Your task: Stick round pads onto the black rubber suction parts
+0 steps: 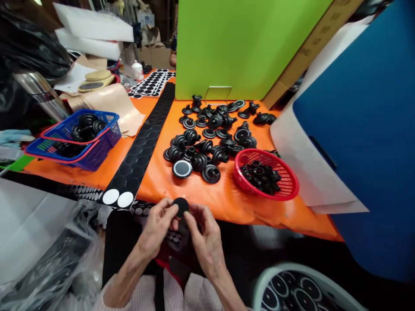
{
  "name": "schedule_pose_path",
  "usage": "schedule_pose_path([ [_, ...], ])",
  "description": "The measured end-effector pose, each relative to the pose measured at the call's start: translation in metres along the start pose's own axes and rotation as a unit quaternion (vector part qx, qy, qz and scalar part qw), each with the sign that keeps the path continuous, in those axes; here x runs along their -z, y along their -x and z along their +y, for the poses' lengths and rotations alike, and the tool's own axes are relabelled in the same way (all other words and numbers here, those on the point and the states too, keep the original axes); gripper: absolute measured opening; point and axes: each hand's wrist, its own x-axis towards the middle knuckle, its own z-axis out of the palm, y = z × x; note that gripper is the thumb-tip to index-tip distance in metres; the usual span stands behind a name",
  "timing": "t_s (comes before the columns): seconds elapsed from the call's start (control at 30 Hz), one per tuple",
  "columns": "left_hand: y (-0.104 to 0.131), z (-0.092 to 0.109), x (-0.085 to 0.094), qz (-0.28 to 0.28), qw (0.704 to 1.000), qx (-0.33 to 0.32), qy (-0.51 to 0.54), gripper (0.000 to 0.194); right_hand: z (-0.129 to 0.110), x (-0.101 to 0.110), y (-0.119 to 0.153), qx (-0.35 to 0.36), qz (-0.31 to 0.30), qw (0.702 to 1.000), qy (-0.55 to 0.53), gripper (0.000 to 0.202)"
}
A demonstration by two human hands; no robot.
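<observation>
My left hand [158,225] and my right hand [205,235] pinch a round black disc [180,207] between them, just off the table's front edge. Both thumbs rest on the disc's flat dark face; its underside is hidden. Past it on the orange table [155,183] lie several black stepped round parts [211,173] in a loose pile. The nearest one [182,169] lies with a pale-ringed grey face upward. Left of the pile runs a long black sheet of round stickers [139,149], with two white circles [125,199] at its near end.
A red basket [293,181] of small black parts stands at right, a blue basket [112,125] of round black parts at left. A green board [253,47] rises behind the pile, and a blue panel [366,129] flanks the right. A pale tub [259,289] holds ringed black discs below.
</observation>
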Motion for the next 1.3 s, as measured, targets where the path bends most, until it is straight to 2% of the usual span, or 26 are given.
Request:
schedule_pose_path([
  [0.03, -0.004, 0.007, -0.009, -0.013, 0.998, -0.010, -0.064, 0.030, 0.000, 0.007, -0.003, -0.030, 0.040, 0.998, -0.026, 0.020],
  [0.07, -0.008, 0.014, -0.018, -0.002, 0.991, -0.031, -0.133, 0.031, -0.001, 0.014, -0.006, -0.043, 0.077, 0.995, -0.044, 0.023],
  [0.13, -0.020, 0.028, -0.040, 0.083, 0.956, -0.111, -0.257, 0.026, -0.005, 0.027, -0.010, -0.038, 0.153, 0.986, -0.059, 0.026],
  [0.2, -0.039, 0.038, -0.064, 0.160, 0.903, -0.194, -0.350, 0.024, -0.008, 0.042, -0.012, -0.025, 0.211, 0.975, -0.060, 0.026],
  [0.23, -0.049, 0.040, -0.076, 0.169, 0.876, -0.219, -0.395, 0.028, -0.008, 0.050, -0.011, -0.023, 0.223, 0.972, -0.063, 0.026],
  [0.3, -0.071, 0.039, -0.094, 0.147, 0.831, -0.233, -0.483, 0.034, -0.005, 0.067, -0.008, -0.029, 0.219, 0.973, -0.068, 0.026],
  [0.37, -0.089, 0.033, -0.106, 0.125, 0.804, -0.236, -0.531, 0.035, 0.002, 0.082, -0.003, -0.036, 0.201, 0.977, -0.064, 0.026],
  [0.4, -0.095, 0.030, -0.108, 0.122, 0.799, -0.246, -0.535, 0.033, 0.006, 0.088, 0.000, -0.040, 0.192, 0.979, -0.058, 0.026],
  [0.47, -0.099, 0.023, -0.106, 0.122, 0.811, -0.284, -0.496, 0.027, 0.013, 0.095, 0.005, -0.050, 0.176, 0.982, -0.049, 0.026],
  [0.5, -0.098, 0.021, -0.102, 0.124, 0.831, -0.302, -0.451, 0.024, 0.015, 0.097, 0.007, -0.056, 0.168, 0.983, -0.049, 0.026],
  [0.57, -0.090, 0.018, -0.091, 0.101, 0.900, -0.295, -0.304, 0.020, 0.015, 0.098, 0.008, -0.064, 0.154, 0.985, -0.054, 0.026],
  [0.63, -0.078, 0.017, -0.078, 0.030, 0.975, -0.197, -0.100, 0.022, 0.011, 0.096, 0.008, -0.057, 0.148, 0.986, -0.052, 0.025],
  [0.67, -0.071, 0.017, -0.072, -0.014, 0.992, -0.128, 0.005, 0.025, 0.007, 0.095, 0.007, -0.048, 0.144, 0.987, -0.047, 0.024],
  [0.7, -0.064, 0.016, -0.067, -0.053, 0.992, -0.063, 0.099, 0.028, 0.004, 0.093, 0.005, -0.037, 0.140, 0.989, -0.040, 0.023],
  [0.77, -0.053, 0.015, -0.058, -0.088, 0.967, 0.022, 0.237, 0.032, -0.003, 0.088, 0.002, -0.015, 0.132, 0.991, -0.025, 0.021],
  [0.83, -0.044, 0.015, -0.051, -0.086, 0.945, 0.058, 0.311, 0.029, -0.009, 0.082, -0.001, 0.004, 0.122, 0.992, -0.023, 0.020],
  [0.87, -0.040, 0.014, -0.049, -0.083, 0.939, 0.064, 0.329, 0.025, -0.011, 0.079, -0.002, 0.010, 0.116, 0.993, -0.035, 0.027],
  [0.93, -0.034, 0.014, -0.044, -0.087, 0.938, 0.055, 0.332, 0.020, -0.013, 0.073, -0.004, 0.010, 0.105, 0.992, -0.075, 0.043],
  [0.97, -0.032, 0.014, -0.041, -0.094, 0.941, 0.040, 0.321, 0.018, -0.014, 0.070, -0.005, 0.002, 0.097, 0.991, -0.093, 0.043],
  [1.07, -0.024, 0.013, -0.035, -0.104, 0.956, 0.002, 0.273, 0.017, -0.016, 0.064, -0.007, -0.052, 0.070, 0.988, -0.125, 0.023],
  [1.2, -0.017, 0.011, -0.028, -0.112, 0.964, -0.002, 0.239, 0.029, -0.014, 0.057, -0.011, -0.099, 0.065, 0.979, -0.168, 0.028],
  [1.3, -0.013, 0.010, -0.026, -0.120, 0.965, 0.010, 0.234, 0.036, -0.010, 0.050, -0.013, -0.085, 0.082, 0.982, -0.148, 0.027],
])
